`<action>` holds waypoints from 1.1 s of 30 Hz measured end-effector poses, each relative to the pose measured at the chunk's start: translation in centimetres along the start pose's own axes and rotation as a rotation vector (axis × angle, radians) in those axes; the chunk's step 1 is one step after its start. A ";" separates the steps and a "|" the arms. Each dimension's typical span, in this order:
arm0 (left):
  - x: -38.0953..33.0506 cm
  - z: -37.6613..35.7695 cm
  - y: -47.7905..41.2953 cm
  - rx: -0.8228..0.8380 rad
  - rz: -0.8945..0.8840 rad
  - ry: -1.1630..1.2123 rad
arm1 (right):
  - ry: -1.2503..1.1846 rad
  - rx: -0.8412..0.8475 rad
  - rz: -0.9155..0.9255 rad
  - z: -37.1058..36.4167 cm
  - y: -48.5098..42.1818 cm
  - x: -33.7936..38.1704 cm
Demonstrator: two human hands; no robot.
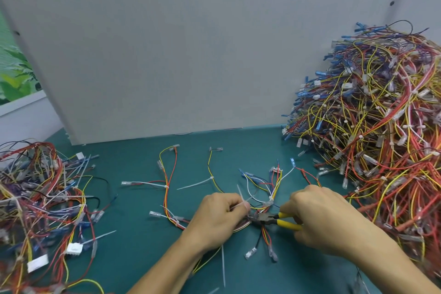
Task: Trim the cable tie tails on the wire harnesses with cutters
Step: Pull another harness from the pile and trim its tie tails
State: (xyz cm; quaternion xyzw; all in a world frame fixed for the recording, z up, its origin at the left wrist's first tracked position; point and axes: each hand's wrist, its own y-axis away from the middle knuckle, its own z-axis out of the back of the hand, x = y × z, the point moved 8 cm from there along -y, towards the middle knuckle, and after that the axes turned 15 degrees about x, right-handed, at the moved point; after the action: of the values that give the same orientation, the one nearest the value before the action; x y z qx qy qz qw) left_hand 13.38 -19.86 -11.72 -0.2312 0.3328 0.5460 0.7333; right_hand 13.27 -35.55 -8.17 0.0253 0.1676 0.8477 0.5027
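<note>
A wire harness (262,188) of red, yellow, white and blue wires lies on the green table (133,217) at front centre. My left hand (216,218) grips its bundled part, with a white cable tie tail (240,192) sticking up beside the fingers. My right hand (319,216) grips yellow-handled cutters (274,218). Their dark jaws point left at the bundle, right next to my left fingertips. Whether the jaws touch a tie is hidden by the wires.
A tall heap of harnesses (377,126) fills the right side. A lower pile of harnesses (40,205) with long tie tails lies at the left. Two loose harnesses (167,179) lie mid-table. A grey panel (167,50) stands behind.
</note>
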 end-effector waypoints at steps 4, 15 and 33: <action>0.2 0.5 0.2 -0.031 0.024 0.060 | -0.020 0.005 0.010 -0.1 0.0 0.3; 0.0 4.2 3.7 0.014 -0.059 0.009 | -0.068 -0.155 0.169 0.5 0.3 2.9; 0.5 2.0 5.6 0.091 -0.240 -0.486 | -0.077 -0.102 0.174 0.2 0.4 3.3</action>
State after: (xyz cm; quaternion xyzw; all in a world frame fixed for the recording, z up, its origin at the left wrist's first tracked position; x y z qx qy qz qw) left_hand 8.57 -16.48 -10.63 -0.0981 0.1415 0.4790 0.8608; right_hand 11.34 -32.80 -8.31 0.0465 0.1020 0.8939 0.4340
